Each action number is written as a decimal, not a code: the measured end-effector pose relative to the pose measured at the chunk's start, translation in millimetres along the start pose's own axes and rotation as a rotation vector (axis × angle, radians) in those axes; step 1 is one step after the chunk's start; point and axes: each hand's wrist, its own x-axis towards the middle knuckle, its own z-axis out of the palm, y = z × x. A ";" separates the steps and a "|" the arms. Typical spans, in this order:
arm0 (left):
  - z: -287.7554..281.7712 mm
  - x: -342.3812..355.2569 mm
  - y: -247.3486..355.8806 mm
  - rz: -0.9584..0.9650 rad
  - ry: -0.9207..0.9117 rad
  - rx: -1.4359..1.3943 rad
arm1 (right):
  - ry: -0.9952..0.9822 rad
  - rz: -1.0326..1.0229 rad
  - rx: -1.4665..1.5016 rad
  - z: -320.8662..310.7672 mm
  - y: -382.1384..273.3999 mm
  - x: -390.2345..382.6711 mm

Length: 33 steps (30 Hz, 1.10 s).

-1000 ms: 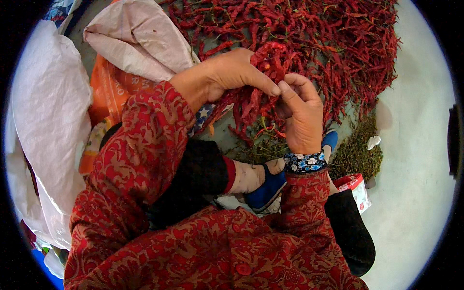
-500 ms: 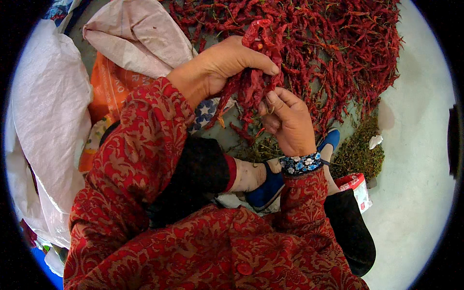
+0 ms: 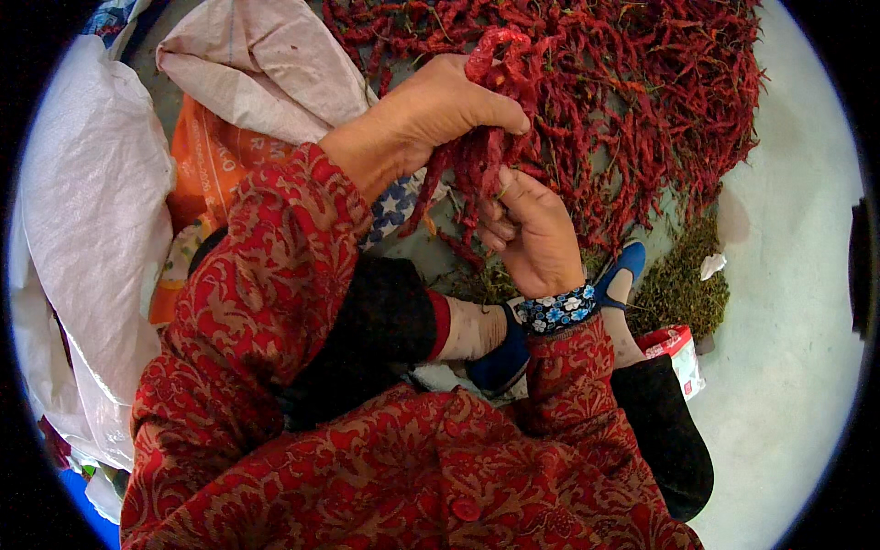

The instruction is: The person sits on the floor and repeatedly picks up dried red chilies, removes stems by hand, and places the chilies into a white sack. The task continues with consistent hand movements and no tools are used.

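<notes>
My left hand (image 3: 438,112) is closed round a bunch of dried red chilies (image 3: 480,163), its thumb lying across the top. Some chilies stick up past the thumb and others hang below the palm. Just under the bunch, my right hand (image 3: 539,231) is closed in a pinch at the lower end of the chilies. A thin greenish stem shows at its thumb and fingertip; its other fingers are curled in. Beyond both hands spreads a large heap of dried red chilies (image 3: 669,87) on the floor.
A heap of greenish-brown stems (image 3: 686,286) lies right of my feet, with a scrap of white paper (image 3: 712,266) on it. A red and white packet (image 3: 680,353) is nearby. White sacks (image 3: 92,202) and an orange bag (image 3: 206,165) stand at the left. Pale floor (image 3: 788,302) extends right.
My right hand has shifted slightly left and turned a little, still pinching under the bunch. The left hand has risen slightly with its chilies.
</notes>
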 end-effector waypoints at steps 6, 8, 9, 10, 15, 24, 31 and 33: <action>-2.1 0.6 -0.7 -0.042 0.048 -0.096 | 0.109 -0.231 -0.240 -0.4 -2.7 -3.3; -0.8 -3.8 5.9 -0.084 0.092 -0.120 | 0.110 -0.350 -0.322 3.1 -5.9 -4.2; -1.2 -3.3 4.6 -0.097 0.094 -0.147 | 0.128 -0.388 -0.403 5.0 -6.7 -4.6; -1.8 -0.8 0.2 -0.112 0.094 -0.176 | 0.149 -0.425 -0.484 5.8 -6.8 -4.6; -0.5 3.0 -7.8 -0.154 0.050 -0.302 | 0.251 -0.766 -0.952 13.0 -8.4 -8.1; 6.3 -6.2 -5.7 -0.159 -0.051 -0.315 | 0.055 -0.940 -1.077 20.3 -10.8 -17.7; 6.2 -13.5 -14.5 -0.181 -0.214 -0.177 | -0.156 -0.934 -1.173 12.7 -11.2 -27.6; 8.9 -19.0 -14.2 -0.169 -0.228 -0.128 | -0.207 -0.886 -1.156 7.3 -7.0 -30.1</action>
